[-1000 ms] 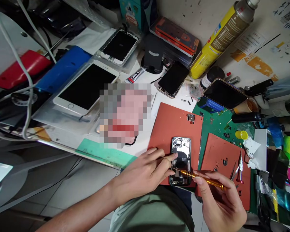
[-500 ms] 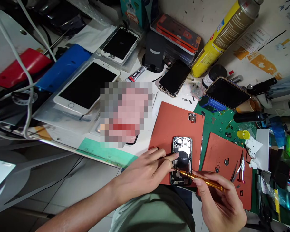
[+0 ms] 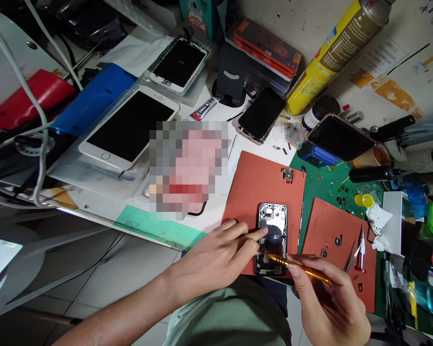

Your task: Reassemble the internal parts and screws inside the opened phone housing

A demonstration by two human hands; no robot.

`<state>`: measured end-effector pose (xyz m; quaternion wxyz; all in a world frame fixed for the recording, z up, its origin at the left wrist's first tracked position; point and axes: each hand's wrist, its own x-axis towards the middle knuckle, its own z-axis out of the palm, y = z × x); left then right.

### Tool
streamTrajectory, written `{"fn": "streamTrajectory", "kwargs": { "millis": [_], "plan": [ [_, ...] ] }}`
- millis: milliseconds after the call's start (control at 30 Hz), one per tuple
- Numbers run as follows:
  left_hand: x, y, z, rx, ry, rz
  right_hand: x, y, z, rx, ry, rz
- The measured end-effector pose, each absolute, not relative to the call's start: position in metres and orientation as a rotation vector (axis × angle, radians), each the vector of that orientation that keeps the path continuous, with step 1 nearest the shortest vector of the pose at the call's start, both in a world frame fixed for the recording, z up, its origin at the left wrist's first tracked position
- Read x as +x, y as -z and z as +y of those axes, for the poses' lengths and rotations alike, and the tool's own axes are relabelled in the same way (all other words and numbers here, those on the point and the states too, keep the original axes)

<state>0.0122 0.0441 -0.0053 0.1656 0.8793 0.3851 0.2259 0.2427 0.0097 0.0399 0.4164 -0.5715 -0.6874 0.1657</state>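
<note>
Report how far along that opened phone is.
Done: the black-rimmed rectangular phone lies open. In hand: the right hand holds a slim golden metal tool at it, the left hand touching it. Seemingly left: its insides are uncovered, small dark parts loose on the right reddish mat.

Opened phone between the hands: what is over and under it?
A finger of the left hand and the gold tool in the right hand reach over the opened phone. A red mat shows beside it; what lies directly beneath is covered.

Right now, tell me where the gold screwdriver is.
In the head view's lower right, the gold screwdriver is in the right hand, its tip at the lower half of the opened phone.
</note>
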Motion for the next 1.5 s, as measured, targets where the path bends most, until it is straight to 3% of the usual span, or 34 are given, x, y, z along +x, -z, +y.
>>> {"fn": "streamTrajectory", "kwargs": {
  "millis": [967,1267,1500],
  "plan": [
    [0.014,0.007,0.042,2.468,-0.701,1.115,0.244,-0.041,0.012,-1.461,-0.377,-1.714],
    [0.015,0.013,0.044,2.458,-0.688,1.064,0.253,-0.057,0.042,-1.242,-0.198,-1.890],
    [0.016,0.013,0.044,2.538,-0.716,1.094,0.246,-0.038,0.074,-1.085,-0.309,-2.030]
  ]
}}
